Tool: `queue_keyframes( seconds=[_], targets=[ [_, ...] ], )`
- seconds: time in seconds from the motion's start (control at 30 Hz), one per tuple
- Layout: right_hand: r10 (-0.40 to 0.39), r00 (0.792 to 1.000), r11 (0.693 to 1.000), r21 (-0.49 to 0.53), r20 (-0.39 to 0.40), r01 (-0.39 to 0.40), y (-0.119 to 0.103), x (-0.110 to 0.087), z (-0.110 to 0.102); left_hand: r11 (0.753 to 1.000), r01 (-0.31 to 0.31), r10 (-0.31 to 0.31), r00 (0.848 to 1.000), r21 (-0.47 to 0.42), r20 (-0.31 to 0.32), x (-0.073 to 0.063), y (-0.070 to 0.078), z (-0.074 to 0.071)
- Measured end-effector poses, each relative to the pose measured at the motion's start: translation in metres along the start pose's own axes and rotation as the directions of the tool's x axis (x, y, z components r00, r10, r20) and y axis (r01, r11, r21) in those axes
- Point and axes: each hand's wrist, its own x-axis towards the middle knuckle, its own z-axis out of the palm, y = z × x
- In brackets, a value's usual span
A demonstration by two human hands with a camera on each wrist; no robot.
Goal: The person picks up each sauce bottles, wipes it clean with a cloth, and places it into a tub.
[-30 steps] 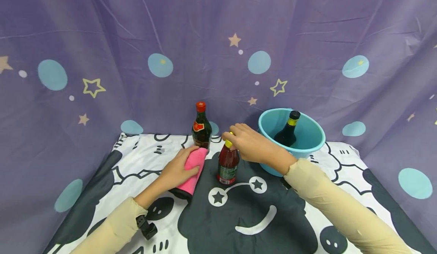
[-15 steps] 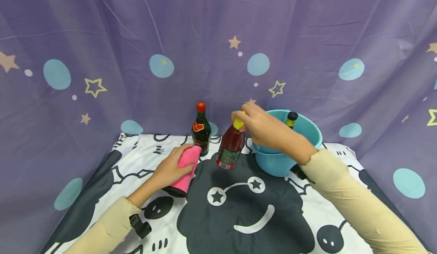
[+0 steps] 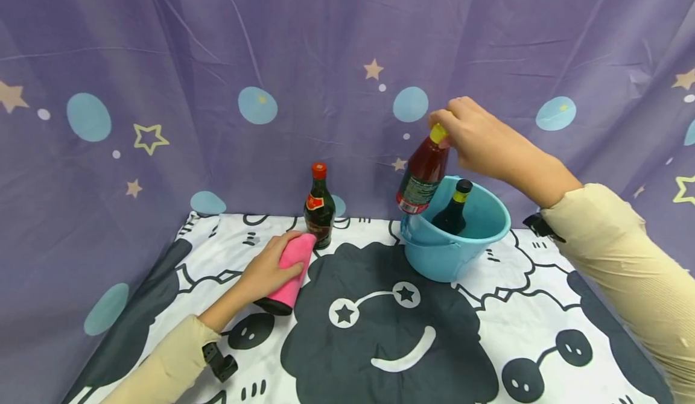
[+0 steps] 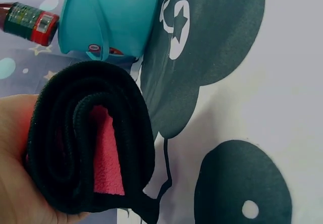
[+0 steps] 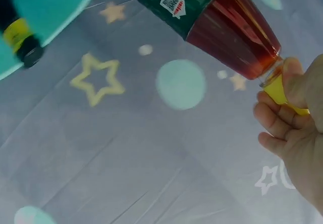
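My right hand (image 3: 480, 135) pinches the yellow cap of a red sauce bottle (image 3: 423, 172), which hangs tilted in the air over the left rim of a light blue bucket (image 3: 483, 241). Inside the bucket leans a dark bottle (image 3: 453, 211) with a black cap and yellow neck band. In the right wrist view, thumb and fingers close round the cap of the sauce bottle (image 5: 232, 32). My left hand (image 3: 269, 271) grips a rolled pink cloth (image 3: 295, 265) with black edging, low over the sheet; its coiled end (image 4: 91, 138) fills much of the left wrist view.
A dark green bottle (image 3: 320, 211) with a red cap stands upright just behind the rolled cloth. Beneath everything lies a sheet (image 3: 391, 331) printed with cartoon sheep. A purple star-patterned curtain (image 3: 326, 48) hangs behind.
My right hand has lifted the red sauce bottle off the sheet and carried it up and right to the bucket. The left hand, with the rolled cloth, has shifted slightly left.
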Motion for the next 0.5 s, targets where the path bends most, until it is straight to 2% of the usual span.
queue_keyframes(
  seconds=[0.2,0.37,0.5],
  targets=[
    [0.051,0.998,0.999,-0.015,0.036,-0.05,0.023,-0.011,0.006,1.0,0.019,-0.019,1.0,-0.002,0.006,-0.003,-0.004,0.003],
    [0.02,0.999,1.0,-0.014,0.035,-0.019,0.035,-0.019,0.02,1.0,0.01,-0.01,1.0,-0.014,-0.001,-0.005,-0.004,0.007],
    [0.018,0.997,1.0,-0.023,0.076,-0.017,0.041,-0.026,0.037,1.0,0.007,-0.007,1.0,-0.017,-0.003,-0.006,-0.003,0.009]
  ],
)
